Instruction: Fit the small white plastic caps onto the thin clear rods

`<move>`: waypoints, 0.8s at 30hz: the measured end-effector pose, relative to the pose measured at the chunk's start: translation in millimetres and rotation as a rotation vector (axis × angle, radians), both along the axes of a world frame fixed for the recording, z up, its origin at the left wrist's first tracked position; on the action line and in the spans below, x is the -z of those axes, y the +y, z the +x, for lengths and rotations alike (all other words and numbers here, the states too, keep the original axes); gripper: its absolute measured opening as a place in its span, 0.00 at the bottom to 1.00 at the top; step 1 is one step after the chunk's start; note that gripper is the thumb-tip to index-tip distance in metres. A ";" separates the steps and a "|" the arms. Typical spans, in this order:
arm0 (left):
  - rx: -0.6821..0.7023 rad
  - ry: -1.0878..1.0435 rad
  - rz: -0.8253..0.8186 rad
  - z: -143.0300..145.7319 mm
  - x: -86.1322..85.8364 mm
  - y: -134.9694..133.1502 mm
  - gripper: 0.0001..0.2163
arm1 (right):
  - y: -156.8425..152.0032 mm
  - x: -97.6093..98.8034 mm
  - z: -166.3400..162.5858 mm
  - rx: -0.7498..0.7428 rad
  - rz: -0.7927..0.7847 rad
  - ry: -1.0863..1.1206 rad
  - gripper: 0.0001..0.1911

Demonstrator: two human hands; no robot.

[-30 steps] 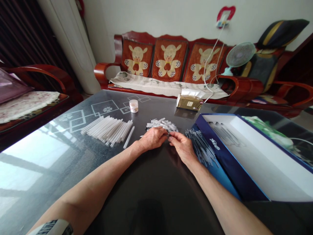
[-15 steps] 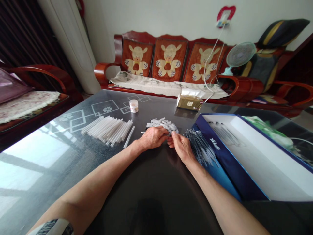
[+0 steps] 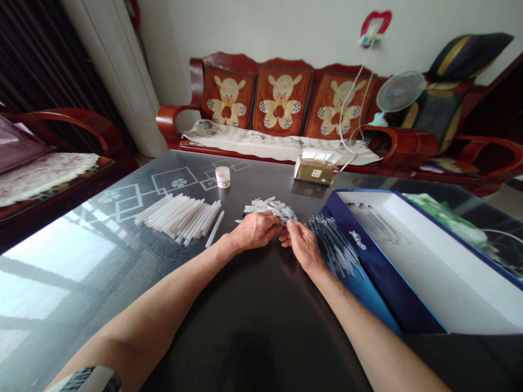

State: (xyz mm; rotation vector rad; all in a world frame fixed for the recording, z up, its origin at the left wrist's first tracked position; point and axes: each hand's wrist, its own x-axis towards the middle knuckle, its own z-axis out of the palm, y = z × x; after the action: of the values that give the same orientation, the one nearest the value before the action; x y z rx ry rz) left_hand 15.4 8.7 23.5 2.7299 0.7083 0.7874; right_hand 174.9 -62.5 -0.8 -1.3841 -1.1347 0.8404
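Observation:
My left hand [image 3: 257, 230] and my right hand [image 3: 301, 242] meet over the dark table, fingertips nearly touching. Both have thumb and fingers pinched together; whatever sits between them is too small and hidden to name. Just beyond the fingers lies a heap of small white pieces that look like pen caps [image 3: 274, 206], partly covered by my left hand. White pen barrels [image 3: 180, 218] are spread in a row to the left, one lying apart beside my left wrist. Close to my right hand is a bundle of dark-tipped pen refills [image 3: 335, 247].
A blue box [image 3: 388, 277] with a white inside stands at the right, several clear pens [image 3: 373, 222] at its far end. Farther back are a small round jar [image 3: 223, 177] and a tissue pack [image 3: 315, 170]. Behind the table [image 3: 229, 326] runs a wooden sofa [image 3: 175, 117].
The hands stay pinched together in almost the same place. The whole view has shifted very slightly; nothing on the table has visibly moved.

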 end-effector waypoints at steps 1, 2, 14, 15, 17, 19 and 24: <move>-0.003 0.002 -0.002 -0.1 -0.3 -0.2 0.08 | 0.1 1.0 0.8 -0.004 0.016 0.024 0.25; -0.007 0.005 -0.005 -0.3 -0.5 -0.3 0.08 | 0.0 1.8 1.3 -0.012 0.029 0.045 0.23; 0.029 -0.009 -0.003 -0.9 -5.4 -1.4 0.07 | -8.7 -18.3 -3.2 0.063 0.017 -0.092 0.22; 0.025 -0.006 -0.002 -1.0 -5.5 -1.4 0.07 | -8.8 -17.9 -1.8 0.061 0.034 -0.109 0.21; 0.018 0.003 0.004 -1.0 -5.4 -1.6 0.07 | -7.8 -14.3 1.5 0.040 0.066 -0.149 0.17; 0.015 0.010 0.013 -0.9 -5.5 -1.8 0.07 | -5.7 -8.6 4.6 0.018 0.075 -0.196 0.14; 0.017 0.021 0.008 -0.1 -7.1 -3.2 0.07 | -2.9 -3.5 6.4 0.019 0.044 -0.280 0.16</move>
State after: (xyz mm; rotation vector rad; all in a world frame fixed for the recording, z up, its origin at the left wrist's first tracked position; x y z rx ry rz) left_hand 15.2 5.5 30.6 2.7510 0.6862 0.7605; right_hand 181.3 -65.4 2.7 -1.5054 -1.3419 0.6158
